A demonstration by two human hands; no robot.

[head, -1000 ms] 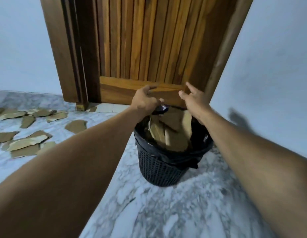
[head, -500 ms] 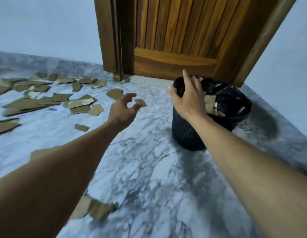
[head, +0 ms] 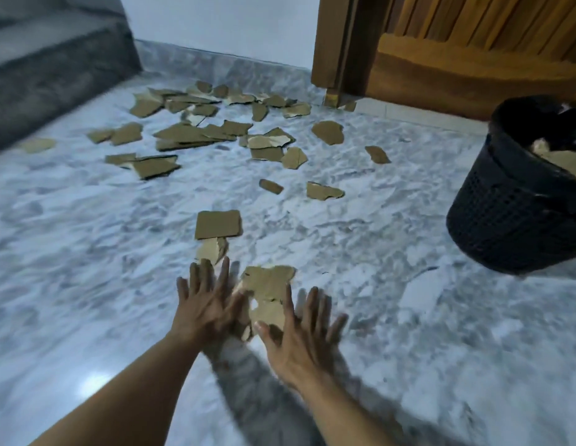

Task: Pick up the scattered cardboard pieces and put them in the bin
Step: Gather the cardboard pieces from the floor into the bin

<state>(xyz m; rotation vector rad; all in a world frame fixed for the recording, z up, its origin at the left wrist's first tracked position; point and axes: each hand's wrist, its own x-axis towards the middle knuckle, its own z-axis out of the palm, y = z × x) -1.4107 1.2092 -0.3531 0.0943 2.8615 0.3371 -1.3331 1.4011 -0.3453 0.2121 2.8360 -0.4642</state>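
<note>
Torn brown cardboard pieces lie scattered over the marble floor (head: 393, 220). The nearest piece (head: 268, 286) lies between my two hands. My left hand (head: 207, 304) hovers at its left edge with fingers spread and straight. My right hand (head: 301, 333) is at its right edge, fingers also spread, holding nothing. A squarish piece (head: 218, 224) and a small torn scrap (head: 212, 249) lie just beyond my left hand. A dense cluster of pieces (head: 196, 133) covers the floor farther back. The black mesh bin (head: 512, 220) with a black liner stands at the right edge, holding cardboard.
A wooden door (head: 473, 59) and its frame (head: 336, 53) stand at the back right behind the bin. A grey stone step (head: 48, 69) rises at the far left. A pale wall runs along the back.
My view has swung left and down from the bin to the floor. Both hands left the bin's rim and dropped, spread, to either side of the nearest cardboard piece.
</note>
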